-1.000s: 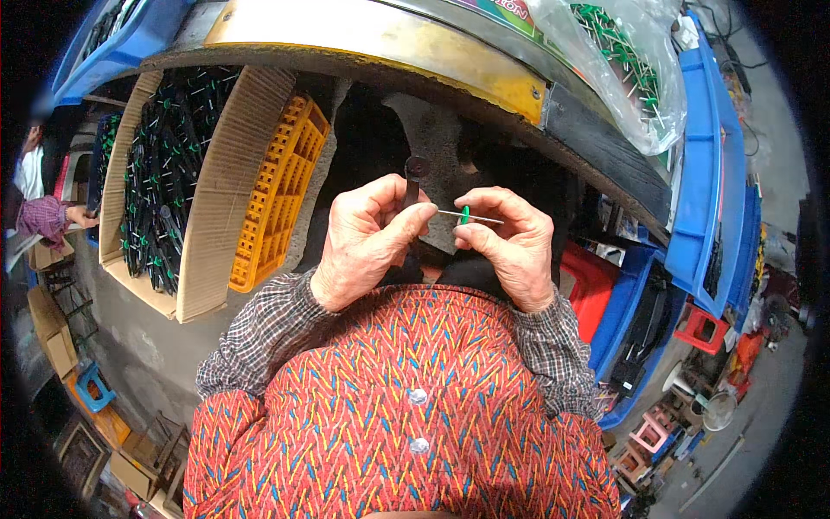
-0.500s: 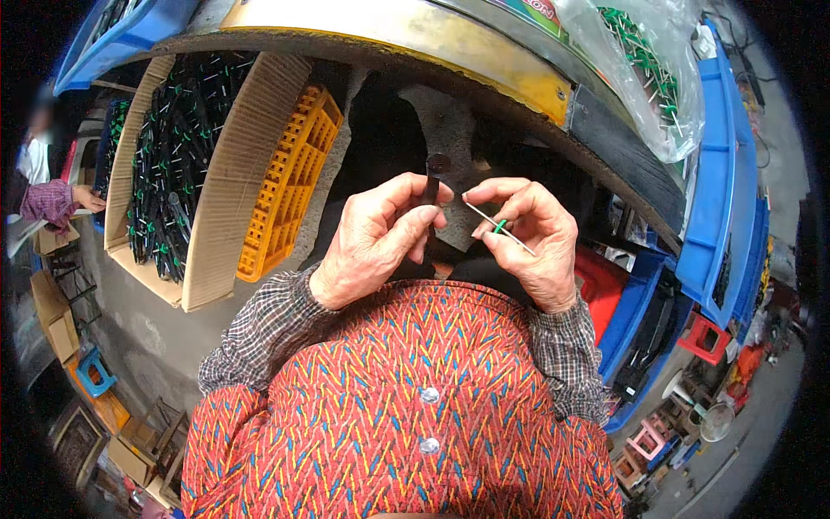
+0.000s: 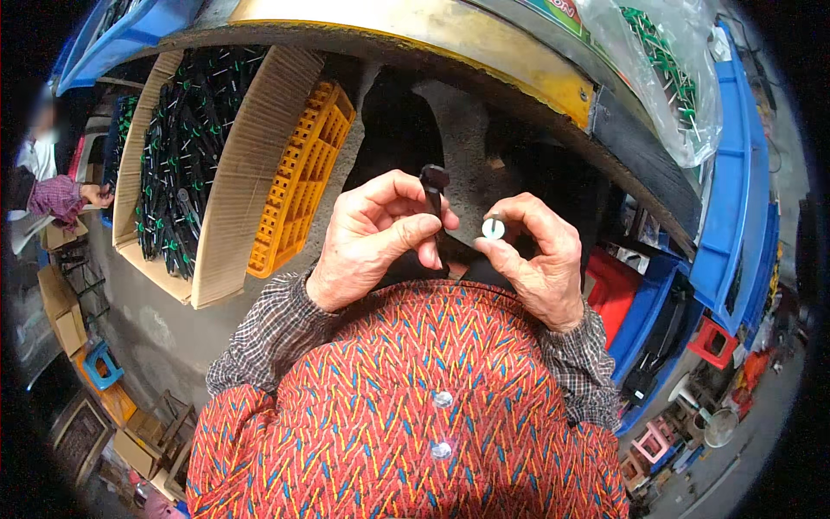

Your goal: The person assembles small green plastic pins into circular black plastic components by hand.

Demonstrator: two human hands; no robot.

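Upright between the thumb and fingers of my left hand [image 3: 373,233] is a slim black plastic piece [image 3: 435,179] with a wider head at its top. A short gap to the right of it, my right hand [image 3: 546,258] pinches a small pin with a disc [image 3: 493,228] between thumb and forefinger. Its disc looks whitish with a green tint and a dark mark across it. The rest of the pin is hidden or seen end-on. The two pieces are apart, both held above my lap.
On the left, a cardboard box [image 3: 251,177] holds many black pieces with green pins, beside a yellow plastic crate [image 3: 304,177]. A metal-edged workbench [image 3: 415,16] curves ahead, carrying a clear bag [image 3: 702,130] of green pins. Blue bins [image 3: 724,173] stand right. Another person's hand [image 3: 97,195] shows far left.
My right hand has turned the pin, so its long shaft no longer shows and its disc faces me. My left hand has tilted the black piece's head slightly. The whole view has shifted slightly.
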